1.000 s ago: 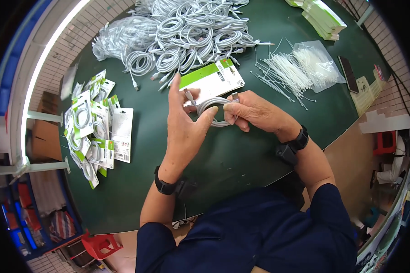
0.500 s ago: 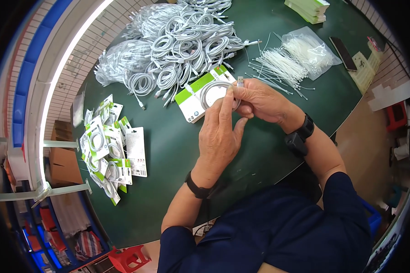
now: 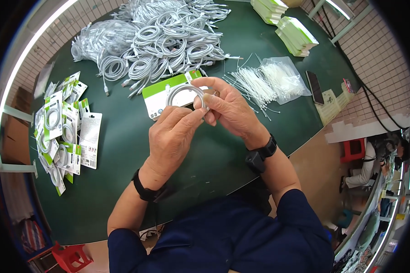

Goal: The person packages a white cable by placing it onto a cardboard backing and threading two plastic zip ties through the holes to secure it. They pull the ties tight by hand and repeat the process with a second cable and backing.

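Observation:
Both hands pinch a coiled white-grey USB cable [image 3: 172,93] above the table. My left hand [image 3: 167,136] grips the coil's near side, its fingers curled. On the far right side of the loop, my right hand [image 3: 232,109] closes thumb and fingers; the plug end is hidden among them. Under the coil lies a white and green packaging card [image 3: 152,103], flat on the table and partly covered by the coil and hands. Behind the card spreads a large heap of coiled cables [image 3: 168,43], some in clear bags.
Carded cables [image 3: 61,132] lie piled on the left of the green table [image 3: 200,177]. White zip ties [image 3: 255,86] spill from a clear bag [image 3: 284,79] at right, near a dark phone [image 3: 314,86]. Stacked green-white cards [image 3: 296,36] stand far right. A person [image 3: 364,166] sits beyond.
My view has swung right, so the table sits further left. My left fingers, stretched out before, are now curled on the coil. The metal plug at my right fingertips is now out of sight.

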Available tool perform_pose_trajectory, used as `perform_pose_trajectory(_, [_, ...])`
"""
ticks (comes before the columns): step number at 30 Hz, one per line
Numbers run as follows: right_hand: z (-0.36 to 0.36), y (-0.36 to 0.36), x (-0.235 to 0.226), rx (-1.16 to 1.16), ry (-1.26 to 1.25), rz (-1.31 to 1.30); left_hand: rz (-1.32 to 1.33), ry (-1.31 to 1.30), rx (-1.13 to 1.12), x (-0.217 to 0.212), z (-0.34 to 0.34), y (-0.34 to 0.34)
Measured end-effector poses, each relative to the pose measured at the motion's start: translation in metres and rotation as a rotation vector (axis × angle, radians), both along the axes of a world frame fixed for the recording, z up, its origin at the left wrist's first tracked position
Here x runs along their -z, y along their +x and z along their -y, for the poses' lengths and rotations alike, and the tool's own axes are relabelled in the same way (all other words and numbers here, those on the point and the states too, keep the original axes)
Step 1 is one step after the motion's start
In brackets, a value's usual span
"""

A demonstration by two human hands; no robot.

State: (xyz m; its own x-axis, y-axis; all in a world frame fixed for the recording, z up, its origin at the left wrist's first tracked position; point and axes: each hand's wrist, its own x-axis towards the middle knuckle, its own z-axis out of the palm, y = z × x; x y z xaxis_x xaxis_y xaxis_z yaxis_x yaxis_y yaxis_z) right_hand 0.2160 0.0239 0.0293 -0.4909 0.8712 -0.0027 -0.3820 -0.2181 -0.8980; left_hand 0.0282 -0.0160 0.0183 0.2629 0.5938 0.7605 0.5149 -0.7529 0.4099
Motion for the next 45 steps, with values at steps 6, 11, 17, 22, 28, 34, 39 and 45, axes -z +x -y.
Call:
perform_pose_trajectory(6, [0.004,0.002,-0.009,0.040,0.395,0.243,0.065,0.005,0.027,-0.018,-0.002,-0.019])
perform_pose_trajectory(11, [0.006,-0.007,-0.028,0.236,0.949,0.573,-0.010,0.039,0.068,-0.028,-0.005,-0.034])
perform_pose_trajectory(17, [-0.003,-0.018,-0.026,0.276,1.300,0.711,-0.176,0.139,0.074,-0.035,-0.009,-0.037])
perform_pose_trajectory(22, [-0.009,-0.016,-0.017,0.179,1.308,0.731,-0.295,0.163,0.116,-0.041,-0.010,-0.035])
perform_pose_trajectory(28, [-0.010,0.006,-0.031,-0.069,1.077,0.683,-0.416,0.077,0.185,-0.044,-0.013,-0.038])
perform_pose_trajectory(34, [-0.011,0.018,-0.032,-0.131,0.994,0.562,-0.357,0.063,0.292,-0.044,-0.019,-0.037])
perform_pose_trajectory(39, [-0.008,0.015,-0.029,0.041,1.169,0.600,-0.359,0.049,0.315,-0.051,-0.023,-0.040])
perform_pose_trajectory(45, [-0.006,0.016,-0.030,0.146,1.248,0.659,-0.363,0.015,0.342,-0.057,-0.036,-0.042])
